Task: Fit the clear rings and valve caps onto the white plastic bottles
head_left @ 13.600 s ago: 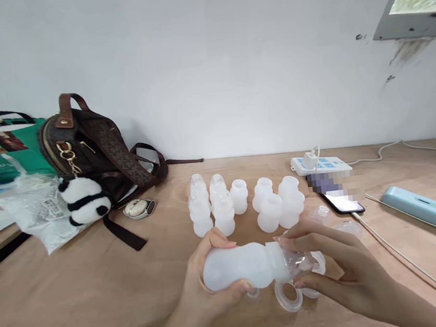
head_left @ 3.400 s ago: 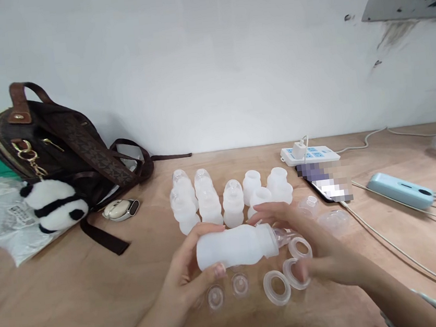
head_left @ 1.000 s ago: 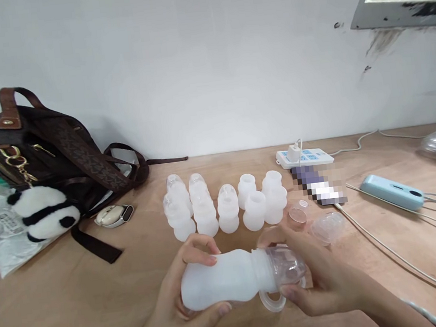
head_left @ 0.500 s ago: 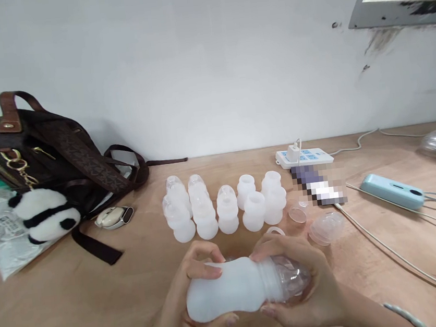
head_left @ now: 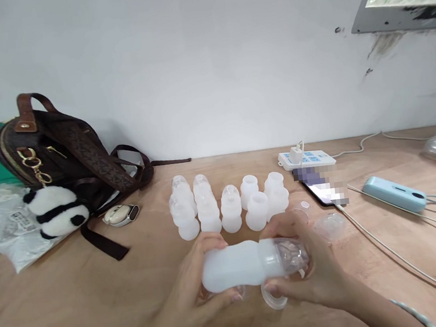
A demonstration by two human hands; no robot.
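A translucent white baby bottle (head_left: 232, 267) lies sideways between my hands, above the table. My left hand (head_left: 193, 287) is wrapped round its base, thumb below. The fingers of my right hand (head_left: 318, 262) close round the other end, over the collar and the clear domed cap (head_left: 291, 254). Under the bottle, a clear plastic ring (head_left: 275, 300) shows in part on the table. Beyond my hands stand several small white bottles; those on the left, such as this bottle (head_left: 208, 214), wear clear caps, while a right-hand bottle (head_left: 257, 212) has an open mouth.
Clear plastic pieces (head_left: 330, 225) lie to the right, near a phone (head_left: 315, 186) and its cable. Behind are a power strip (head_left: 317, 158) and a blue power bank (head_left: 393, 194). On the left sit a dark backpack (head_left: 70, 149), a panda plush (head_left: 60, 213) and a mouse (head_left: 117, 215).
Both hands have lifted the bottle slightly away from me and to the right. A clear ring beneath it has come into sight. The camera view has turned a little left.
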